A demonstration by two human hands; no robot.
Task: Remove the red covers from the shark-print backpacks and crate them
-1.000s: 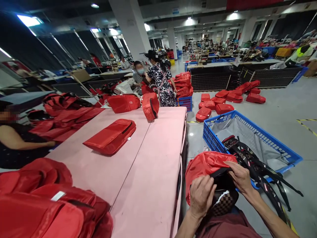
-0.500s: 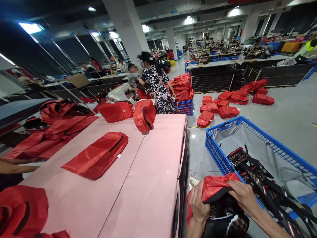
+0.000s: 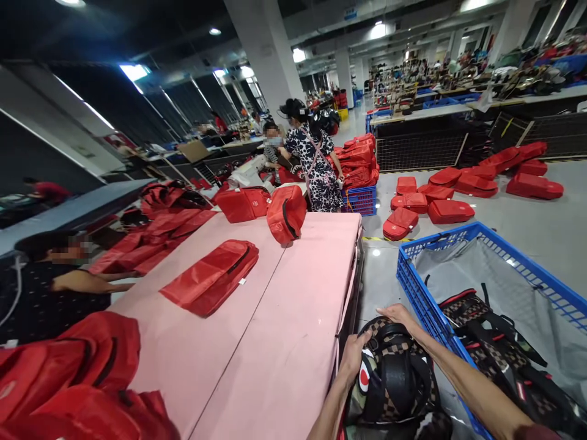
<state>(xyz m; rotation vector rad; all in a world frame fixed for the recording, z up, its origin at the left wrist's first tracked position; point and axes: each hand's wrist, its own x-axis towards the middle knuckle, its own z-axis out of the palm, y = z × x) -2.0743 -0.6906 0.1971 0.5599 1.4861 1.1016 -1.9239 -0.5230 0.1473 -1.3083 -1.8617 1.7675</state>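
A backpack (image 3: 397,373) with brown-and-black checks, camouflage patches and black straps is upright in front of me, beside the pink-topped table. My left hand (image 3: 352,357) grips its upper left edge, near a white patch with a red spot. At the top far edge is my right hand (image 3: 398,315), closed over the rim with its fingertips partly hidden behind the bag. To the right, a blue plastic crate (image 3: 481,235) with a grey liner holds more checked backpacks (image 3: 499,348).
Red bags (image 3: 213,278) lie on the pink table (image 3: 275,354), with a red heap (image 3: 77,379) at its near left. A co-worker (image 3: 59,287) is at the left side, another person (image 3: 314,162) stands beyond. More red bags (image 3: 452,211) lie on the floor.
The red cloth that both hands held over the bag is out of sight, and the checked, strapped side now shows. My view has swung left, bringing the co-worker into sight.
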